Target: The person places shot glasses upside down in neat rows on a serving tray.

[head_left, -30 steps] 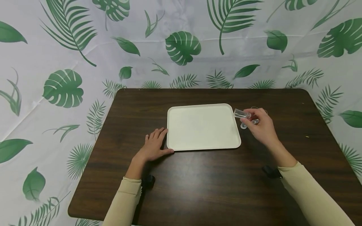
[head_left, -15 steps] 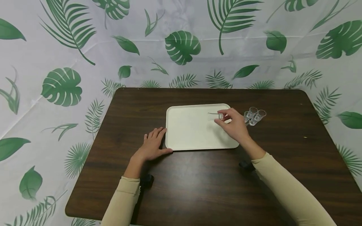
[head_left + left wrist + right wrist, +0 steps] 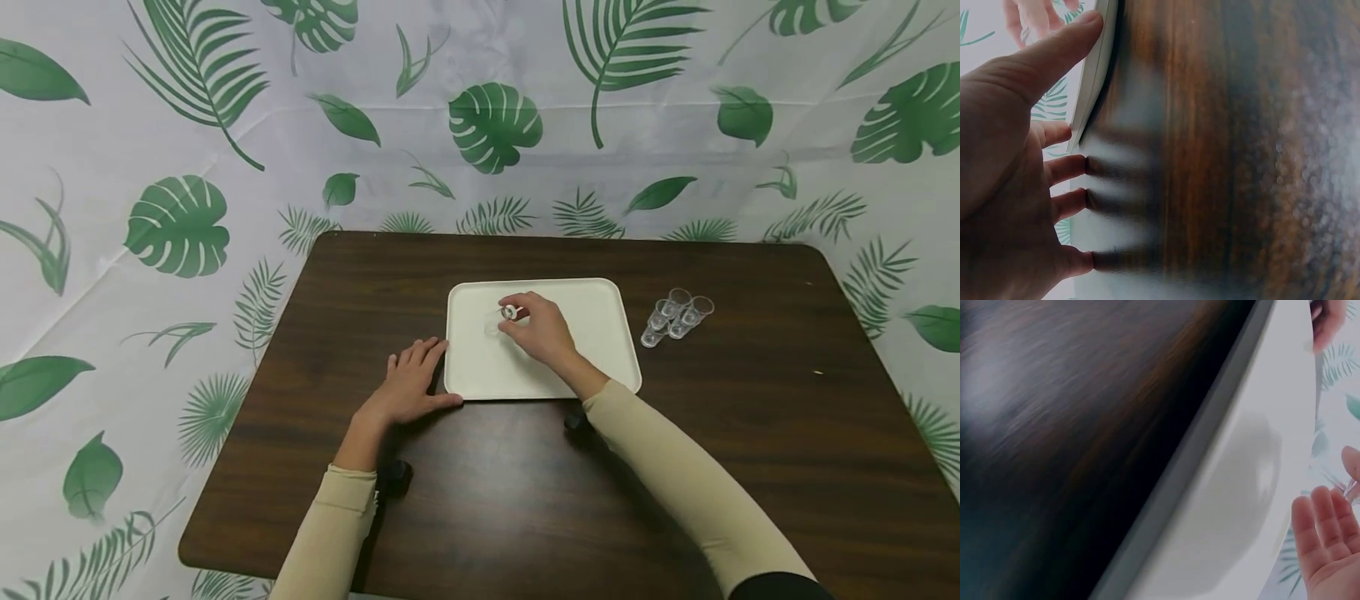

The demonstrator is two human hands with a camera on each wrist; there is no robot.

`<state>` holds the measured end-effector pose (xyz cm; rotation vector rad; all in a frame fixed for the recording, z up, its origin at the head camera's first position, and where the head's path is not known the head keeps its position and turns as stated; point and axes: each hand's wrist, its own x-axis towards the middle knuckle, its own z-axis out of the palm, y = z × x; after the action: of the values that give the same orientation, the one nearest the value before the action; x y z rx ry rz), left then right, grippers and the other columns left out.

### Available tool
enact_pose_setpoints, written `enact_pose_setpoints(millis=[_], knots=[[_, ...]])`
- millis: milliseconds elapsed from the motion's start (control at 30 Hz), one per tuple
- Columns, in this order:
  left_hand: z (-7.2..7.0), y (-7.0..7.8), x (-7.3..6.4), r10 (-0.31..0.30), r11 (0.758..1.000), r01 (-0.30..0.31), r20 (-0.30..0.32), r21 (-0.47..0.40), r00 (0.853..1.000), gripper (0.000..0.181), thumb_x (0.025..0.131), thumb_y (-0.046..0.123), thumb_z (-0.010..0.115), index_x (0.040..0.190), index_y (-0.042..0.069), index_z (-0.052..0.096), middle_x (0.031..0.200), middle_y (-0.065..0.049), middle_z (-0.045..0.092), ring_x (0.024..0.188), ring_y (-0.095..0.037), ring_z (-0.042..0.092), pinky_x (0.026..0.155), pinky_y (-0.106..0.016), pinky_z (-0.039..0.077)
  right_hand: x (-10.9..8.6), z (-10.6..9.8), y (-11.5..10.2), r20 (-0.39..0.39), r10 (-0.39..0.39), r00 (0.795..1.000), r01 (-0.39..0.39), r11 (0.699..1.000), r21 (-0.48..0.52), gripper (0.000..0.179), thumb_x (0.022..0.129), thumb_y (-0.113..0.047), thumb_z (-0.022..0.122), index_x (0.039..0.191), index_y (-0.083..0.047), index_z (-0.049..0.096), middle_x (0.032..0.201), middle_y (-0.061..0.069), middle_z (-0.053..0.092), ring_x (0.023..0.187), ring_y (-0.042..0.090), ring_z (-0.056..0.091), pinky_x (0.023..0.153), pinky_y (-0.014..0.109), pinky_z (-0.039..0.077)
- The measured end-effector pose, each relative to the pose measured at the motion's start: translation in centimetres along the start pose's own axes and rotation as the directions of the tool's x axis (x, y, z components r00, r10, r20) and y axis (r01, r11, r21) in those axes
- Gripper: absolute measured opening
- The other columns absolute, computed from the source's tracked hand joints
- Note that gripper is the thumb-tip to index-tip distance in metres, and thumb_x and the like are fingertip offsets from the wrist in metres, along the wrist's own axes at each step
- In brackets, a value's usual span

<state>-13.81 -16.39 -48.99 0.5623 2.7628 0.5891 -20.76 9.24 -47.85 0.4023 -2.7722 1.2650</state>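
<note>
My right hand [image 3: 538, 330] pinches a small clear shot glass [image 3: 509, 312] between thumb and fingers, over the left half of the cream tray [image 3: 577, 367]. The glass is tilted on its side, its base toward the palm and its mouth pointing left. In the right wrist view only a sliver of the glass [image 3: 1342, 486] shows beside the thumb. My left hand [image 3: 405, 385] lies with fingers spread at the tray's left end. Its thumb touches the near left corner, and in the left wrist view the thumb lies along the tray's rim [image 3: 1094, 75] with fingertips on the table.
Several more clear shot glasses [image 3: 678, 315] stand close together on the dark wood table [image 3: 480, 500], just right of the tray. Behind the table hangs a white cloth [image 3: 420, 167] printed with green leaves.
My right hand has carried the shot glass leftward from beside the other glasses, across the tray to its left half. The left hand has stayed at the tray's edge.
</note>
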Motion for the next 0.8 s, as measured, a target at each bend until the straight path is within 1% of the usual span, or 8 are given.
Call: enact_pose_setpoints(millis=[100,300,400,567,800], knots=[[0.2,0.1,0.1,-0.005,1.0,0.005,0.009,-0.004,1.0,0.099,0.084,0.061,0.067,0.157,0.014,0.021,0.159,-0.015,0.021,0.146,-0.039,0.014,0.107,-0.07,0.011,0.6,1.0,-0.7,0.024,-0.002,1.0,0.003,0.999,-0.055,0.035,0.086,-0.018,0.076,0.12,-0.016,0.07,0.105,0.001,0.066,0.091,0.018,0.066,0.079,0.037,0.049],[0.2,0.1,0.2,-0.014,1.0,0.014,0.006,0.001,1.0,0.099,0.084,0.061,0.067,0.157,0.014,0.02,0.159,-0.014,0.021,0.146,-0.038,0.014,0.107,-0.069,0.011,1.7,2.6,-2.1,0.04,-0.07,0.997,0.076,0.984,-0.16,0.039,0.086,-0.021,0.074,0.125,-0.017,0.067,0.104,0.0,0.064,0.09,0.016,0.062,0.075,0.036,0.049],[0.1,0.1,0.2,-0.01,1.0,0.01,0.0,-0.001,1.0,0.099,0.084,0.061,0.068,0.157,0.013,0.021,0.159,-0.015,0.021,0.146,-0.039,0.014,0.107,-0.07,0.011,2.1,3.1,-2.6,0.044,-0.084,0.995,0.091,0.981,-0.171,0.041,0.087,-0.02,0.074,0.127,-0.016,0.065,0.104,0.001,0.064,0.092,0.016,0.061,0.077,0.036,0.049],[0.0,0.2,0.1,-0.003,1.0,0.003,-0.001,-0.022,1.0,0.099,0.084,0.059,0.069,0.157,0.012,0.022,0.159,-0.015,0.021,0.146,-0.039,0.013,0.107,-0.07,0.011,2.4,3.8,-2.8,0.049,-0.115,0.992,0.122,0.977,-0.176,0.043,0.087,-0.014,0.072,0.129,-0.014,0.062,0.11,0.003,0.064,0.096,0.017,0.063,0.081,0.037,0.049],[-0.1,0.2,0.1,-0.007,1.0,0.007,0.0,-0.019,1.0,0.099,0.084,0.06,0.068,0.157,0.012,0.022,0.159,-0.015,0.021,0.146,-0.039,0.014,0.107,-0.07,0.012,2.6,4.0,-2.8,0.082,-0.142,0.987,0.154,0.973,-0.172,0.043,0.088,-0.011,0.071,0.13,-0.012,0.061,0.117,0.003,0.063,0.098,0.018,0.063,0.082,0.037,0.049]])
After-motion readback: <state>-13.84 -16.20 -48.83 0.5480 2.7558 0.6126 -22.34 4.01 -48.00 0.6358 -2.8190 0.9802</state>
